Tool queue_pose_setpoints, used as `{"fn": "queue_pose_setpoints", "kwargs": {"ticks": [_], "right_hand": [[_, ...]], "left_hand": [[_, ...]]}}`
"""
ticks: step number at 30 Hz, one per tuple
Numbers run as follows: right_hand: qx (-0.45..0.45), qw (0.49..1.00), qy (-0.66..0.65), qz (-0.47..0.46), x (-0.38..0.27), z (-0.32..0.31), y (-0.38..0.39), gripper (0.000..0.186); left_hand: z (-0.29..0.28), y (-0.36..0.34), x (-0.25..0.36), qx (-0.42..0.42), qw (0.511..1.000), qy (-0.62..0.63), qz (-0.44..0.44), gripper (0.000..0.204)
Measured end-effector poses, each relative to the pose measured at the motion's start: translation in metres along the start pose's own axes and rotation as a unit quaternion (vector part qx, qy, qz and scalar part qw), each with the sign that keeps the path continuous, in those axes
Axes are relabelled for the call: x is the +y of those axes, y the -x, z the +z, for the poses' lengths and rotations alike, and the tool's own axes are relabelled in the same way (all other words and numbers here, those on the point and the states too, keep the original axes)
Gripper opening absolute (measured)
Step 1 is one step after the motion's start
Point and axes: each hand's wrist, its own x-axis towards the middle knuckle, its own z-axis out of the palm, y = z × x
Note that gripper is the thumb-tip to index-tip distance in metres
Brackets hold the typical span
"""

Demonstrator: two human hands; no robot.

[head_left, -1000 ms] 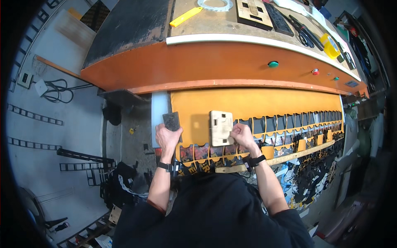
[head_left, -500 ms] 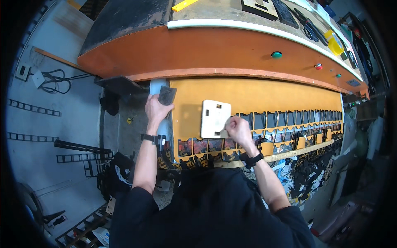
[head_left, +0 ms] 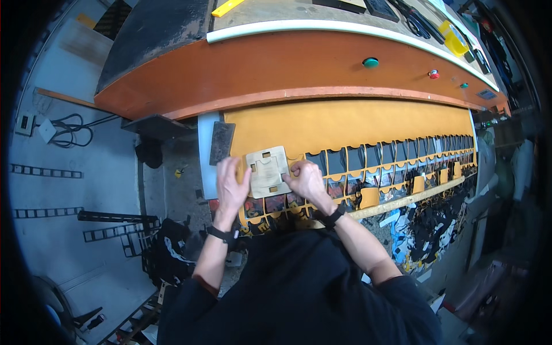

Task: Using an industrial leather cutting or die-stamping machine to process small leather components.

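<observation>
A pale laser-cut wooden piece (head_left: 267, 171), roughly square with small slots, lies on the orange-brown sheet (head_left: 351, 123) of a cutting bed. My left hand (head_left: 232, 185) holds its left edge and my right hand (head_left: 307, 180) holds its right edge. A dark flat block (head_left: 221, 142) rests on the bed's grey left border, just above my left hand. Rows of cut-out shapes (head_left: 402, 164) run across the sheet's near edge to the right of my hands.
An orange machine body (head_left: 287, 63) with green (head_left: 370, 62) and red (head_left: 433, 73) buttons curves above the bed. Tools lie on its top surface. Cables (head_left: 69, 127) trail on the grey floor at left. Offcut scraps (head_left: 425, 230) litter the floor at right.
My left hand set the dark block down on the bed's left border and came down to the wooden piece. Both hands now hold that piece, which has shifted slightly left and nearer.
</observation>
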Motion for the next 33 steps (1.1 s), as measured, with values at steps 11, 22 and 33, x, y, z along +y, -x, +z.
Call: {"fn": "queue_pose_setpoints", "kwargs": {"ticks": [11,22,33], "right_hand": [[0.082,0.976,-0.126,0.16,0.019,-0.011,-0.002,0.033],[0.104,0.984,0.123,0.077,0.014,0.013,-0.005,0.056],[0.06,0.979,-0.175,0.087,0.012,-0.006,-0.001,0.059]], "left_hand": [[0.033,0.01,0.052,-0.177,0.982,-0.026,0.061,0.124],[0.037,-0.027,0.035,-0.271,0.953,-0.073,0.114,0.139],[0.039,-0.028,0.034,-0.262,0.956,-0.07,0.112,0.138]]}}
